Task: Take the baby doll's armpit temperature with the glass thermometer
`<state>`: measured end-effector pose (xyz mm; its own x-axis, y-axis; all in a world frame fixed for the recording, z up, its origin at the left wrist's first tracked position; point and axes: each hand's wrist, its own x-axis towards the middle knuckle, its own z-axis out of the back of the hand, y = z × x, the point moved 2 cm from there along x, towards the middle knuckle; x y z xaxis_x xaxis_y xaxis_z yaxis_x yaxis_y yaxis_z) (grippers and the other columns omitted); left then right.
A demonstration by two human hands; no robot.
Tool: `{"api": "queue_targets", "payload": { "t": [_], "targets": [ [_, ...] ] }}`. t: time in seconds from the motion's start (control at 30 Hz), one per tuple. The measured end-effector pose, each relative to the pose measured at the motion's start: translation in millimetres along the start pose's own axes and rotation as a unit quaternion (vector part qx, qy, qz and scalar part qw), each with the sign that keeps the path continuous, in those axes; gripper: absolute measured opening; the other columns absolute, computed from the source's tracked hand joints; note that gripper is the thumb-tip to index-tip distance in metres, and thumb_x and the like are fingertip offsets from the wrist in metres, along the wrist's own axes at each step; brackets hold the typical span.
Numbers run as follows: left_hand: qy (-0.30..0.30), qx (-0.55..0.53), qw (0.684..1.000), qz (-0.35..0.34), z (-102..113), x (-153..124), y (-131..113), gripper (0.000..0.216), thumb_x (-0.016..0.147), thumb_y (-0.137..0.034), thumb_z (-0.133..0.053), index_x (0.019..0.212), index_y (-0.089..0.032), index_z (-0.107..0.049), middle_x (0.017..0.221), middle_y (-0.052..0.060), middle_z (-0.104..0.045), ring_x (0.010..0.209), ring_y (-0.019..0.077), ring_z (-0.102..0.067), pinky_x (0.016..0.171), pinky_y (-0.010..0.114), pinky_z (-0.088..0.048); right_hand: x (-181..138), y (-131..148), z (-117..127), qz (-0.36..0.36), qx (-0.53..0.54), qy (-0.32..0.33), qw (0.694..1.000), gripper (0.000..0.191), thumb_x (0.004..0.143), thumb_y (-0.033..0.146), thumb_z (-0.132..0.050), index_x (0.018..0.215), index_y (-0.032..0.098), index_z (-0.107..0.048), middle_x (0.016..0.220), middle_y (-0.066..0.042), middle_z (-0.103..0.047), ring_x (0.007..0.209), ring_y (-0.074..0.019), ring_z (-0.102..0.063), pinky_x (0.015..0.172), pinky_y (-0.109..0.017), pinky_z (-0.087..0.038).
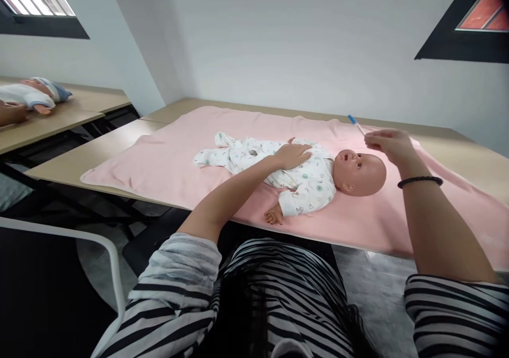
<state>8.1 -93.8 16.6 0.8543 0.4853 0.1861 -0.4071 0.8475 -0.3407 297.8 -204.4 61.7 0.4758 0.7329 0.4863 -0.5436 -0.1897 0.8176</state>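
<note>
A baby doll [318, 177] in a white patterned sleepsuit lies on its back on a pink blanket [167, 162], head to the right. My left hand [293, 155] rests flat on the doll's chest, fingers stretched out. My right hand [387, 145] hovers just above and beyond the doll's head, fingers pinched on a thin white stick with a blue tip [356, 124], which looks like a thermometer. A black band circles my right wrist.
The blanket covers a wooden table [71, 159] against a white wall. A second doll [34, 95] lies on another table at far left, with another person's hand [11, 114] beside it. A white chair frame [103, 252] stands at lower left.
</note>
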Motion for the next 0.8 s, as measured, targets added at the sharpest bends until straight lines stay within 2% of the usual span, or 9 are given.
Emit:
{"api": "queue_targets", "payload": {
  "t": [0.07, 0.13, 0.23, 0.37, 0.43, 0.53, 0.63, 0.73, 0.8],
  "targets": [
    [0.028, -0.076, 0.996, 0.032, 14, 9, 1, 0.065, 0.096, -0.062, -0.036, 0.144, -0.021, -0.049, 0.15, 0.007, -0.053, 0.14, 0.0286, -0.046, 0.122, 0.047, -0.032, 16, 16, -1, -0.02, 0.051, 0.019, 0.998, 0.012, 0.071, 0.02, -0.08, 0.08, 0.019, -0.072, 0.076, -0.005, -0.07, 0.073, -0.0216, -0.066, 0.083, -0.051, -0.056],
    [0.017, -0.176, 0.983, 0.039, 37, 24, -1, 0.066, 0.095, -0.066, -0.037, 0.14, -0.02, -0.051, 0.144, 0.01, -0.058, 0.133, 0.0273, -0.054, 0.114, 0.042, -0.044, 28, 43, -6, -0.003, 0.1, 0.033, 0.994, 0.021, 0.069, 0.022, -0.084, 0.088, 0.018, -0.074, 0.083, -0.006, -0.073, 0.079, -0.0225, -0.068, 0.09, -0.052, -0.055],
    [-0.089, -0.307, 0.947, -0.016, 80, 52, -10, 0.068, 0.1, -0.063, -0.013, 0.14, -0.019, -0.048, 0.14, 0.01, -0.061, 0.131, 0.0221, -0.057, 0.112, 0.039, -0.046, 35, 91, -20, 0.087, 0.099, 0.039, 0.991, 0.03, 0.068, 0.026, -0.088, 0.093, 0.017, -0.075, 0.086, -0.004, -0.074, 0.083, -0.0224, -0.068, 0.095, -0.053, -0.053],
    [-0.226, -0.301, 0.922, -0.091, 117, 68, -15, 0.072, 0.102, -0.052, 0.01, 0.148, -0.025, -0.038, 0.144, 0.004, -0.055, 0.14, 0.0252, -0.049, 0.107, 0.054, -0.046, 34, 139, -45, 0.198, 0.083, -0.017, 0.976, 0.023, 0.076, 0.027, -0.085, 0.095, 0.022, -0.073, 0.091, -0.001, -0.074, 0.087, -0.0201, -0.066, 0.096, -0.051, -0.055],
    [-0.273, -0.288, 0.913, -0.096, 125, 62, -7, 0.067, 0.103, -0.05, 0.007, 0.149, -0.026, -0.036, 0.143, 0.003, -0.054, 0.141, 0.0282, -0.047, 0.103, 0.059, -0.047, 34, 151, -59, 0.216, 0.095, -0.025, 0.971, 0.02, 0.08, 0.027, -0.083, 0.095, 0.024, -0.071, 0.099, -0.003, -0.074, 0.092, -0.0206, -0.065, 0.099, -0.051, -0.054],
    [-0.327, -0.29, 0.896, -0.077, 139, 44, 11, 0.06, 0.104, -0.058, -0.012, 0.147, -0.026, -0.038, 0.142, 0.005, -0.055, 0.142, 0.0304, -0.045, 0.103, 0.06, -0.047, 37, 163, -75, 0.231, 0.101, -0.013, 0.968, 0.02, 0.086, 0.033, -0.079, 0.1, 0.028, -0.066, 0.109, -0.003, -0.072, 0.101, -0.0208, -0.061, 0.106, -0.051, -0.052],
    [-0.351, -0.291, 0.886, -0.087, 162, 17, 20, 0.071, 0.099, -0.073, -0.016, 0.146, -0.027, -0.045, 0.136, 0.001, -0.059, 0.146, 0.0292, -0.04, 0.111, 0.061, -0.043, 32, 176, -85, 0.262, 0.115, -0.012, 0.958, 0.02, 0.091, 0.028, -0.073, 0.107, 0.033, -0.062, 0.115, 0.001, -0.07, 0.109, -0.0193, -0.061, 0.109, -0.047, -0.051],
    [-0.349, -0.289, 0.881, -0.141, 185, -15, 9, 0.069, 0.095, -0.08, -0.011, 0.14, -0.045, -0.051, 0.139, -0.012, -0.057, 0.146, 0.0221, -0.037, 0.12, 0.051, -0.036, 18, 192, -88, 0.289, 0.17, -0.052, 0.941, 0.024, 0.092, 0.018, -0.07, 0.11, 0.032, -0.061, 0.114, 0.002, -0.071, 0.113, -0.0196, -0.064, 0.107, -0.048, -0.053],
    [-0.349, -0.28, 0.875, -0.185, 193, -36, -9, 0.056, 0.101, -0.069, -0.018, 0.138, -0.042, -0.051, 0.142, -0.012, -0.053, 0.143, 0.023, -0.042, 0.116, 0.047, -0.037, 5, 203, -87, 0.299, 0.217, -0.079, 0.926, 0.023, 0.09, 0.015, -0.07, 0.107, 0.029, -0.062, 0.108, 0.002, -0.07, 0.111, -0.0209, -0.065, 0.102, -0.048, -0.054]
  ]
}}
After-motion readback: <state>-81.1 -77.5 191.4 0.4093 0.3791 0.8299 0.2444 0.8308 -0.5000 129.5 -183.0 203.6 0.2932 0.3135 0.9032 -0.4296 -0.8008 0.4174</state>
